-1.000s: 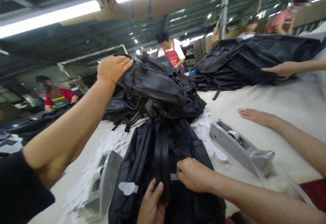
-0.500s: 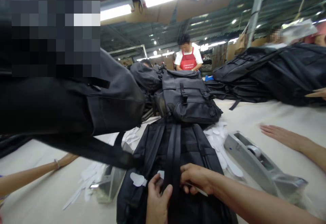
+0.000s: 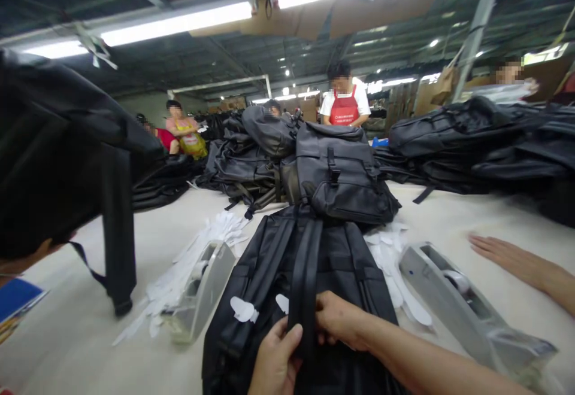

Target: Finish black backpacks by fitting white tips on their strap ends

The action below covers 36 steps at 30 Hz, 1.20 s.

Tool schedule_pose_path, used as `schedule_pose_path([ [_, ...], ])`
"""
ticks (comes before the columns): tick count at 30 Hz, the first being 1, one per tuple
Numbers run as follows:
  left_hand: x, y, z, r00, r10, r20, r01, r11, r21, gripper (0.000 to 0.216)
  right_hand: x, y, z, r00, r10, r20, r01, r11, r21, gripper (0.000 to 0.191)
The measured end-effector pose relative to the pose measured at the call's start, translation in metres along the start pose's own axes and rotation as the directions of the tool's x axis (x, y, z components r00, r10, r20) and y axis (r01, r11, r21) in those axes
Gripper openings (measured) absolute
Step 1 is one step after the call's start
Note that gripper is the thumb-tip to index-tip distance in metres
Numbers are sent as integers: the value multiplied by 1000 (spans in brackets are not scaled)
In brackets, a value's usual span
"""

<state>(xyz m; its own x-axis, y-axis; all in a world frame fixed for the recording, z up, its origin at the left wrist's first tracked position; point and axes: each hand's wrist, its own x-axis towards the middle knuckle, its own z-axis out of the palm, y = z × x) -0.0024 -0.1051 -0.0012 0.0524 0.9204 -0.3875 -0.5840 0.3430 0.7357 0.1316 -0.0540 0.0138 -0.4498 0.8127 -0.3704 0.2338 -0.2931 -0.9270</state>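
A black backpack lies flat on the table in front of me, back side up, its two shoulder straps running together down the middle. My left hand is closed around the straps near their lower end, thumb on top. My right hand pinches the same straps from the right side. Two small white oval stickers sit on the bag just left of the straps.
A grey tape dispenser stands left of the bag, another tape dispenser at right. White paper pieces litter the table. A dark grey backpack tops a pile behind. Another person's hand rests at right; a lifted black bag hangs at left.
The black bag carried across the left side has moved further left and away from the centre. My hands have drawn closer together on the straps. The view has tilted slightly.
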Motion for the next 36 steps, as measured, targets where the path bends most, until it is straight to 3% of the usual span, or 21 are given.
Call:
schedule_pose_path([
  [4, -2, 2, -1, 999, -21, -26, 22, 999, 23, 31, -9, -4, -13, 999, -4, 53, 4, 1000, -4, 27],
  [9, -2, 3, 0, 998, -46, -51, 49, 997, 52, 32, -21, 1, -39, 999, -21, 48, 25, 996, -90, 54],
  [16, -2, 5, 0, 998, -63, -21, 64, 997, 53, 34, -23, 6, -32, 958, -250, -138, 181, 906, -384, 45],
  [21, -2, 4, -2, 998, -63, -23, 63, 998, 24, 35, -35, 2, -34, 965, -223, -138, 127, 858, -498, 39],
  [24, -3, 4, -2, 998, -63, -1, 63, 998, 9, 33, -41, 2, -35, 986, -161, -36, 121, 856, -502, 51],
  [30, 2, 0, -7, 997, -76, 33, 76, 997, 7, 41, -38, 1, -26, 958, -277, -78, 196, 826, -528, 47],
  [36, -1, 4, -4, 994, -78, 72, 75, 996, 46, 28, -18, -2, -18, 947, -316, -56, 288, 914, -287, 43],
])
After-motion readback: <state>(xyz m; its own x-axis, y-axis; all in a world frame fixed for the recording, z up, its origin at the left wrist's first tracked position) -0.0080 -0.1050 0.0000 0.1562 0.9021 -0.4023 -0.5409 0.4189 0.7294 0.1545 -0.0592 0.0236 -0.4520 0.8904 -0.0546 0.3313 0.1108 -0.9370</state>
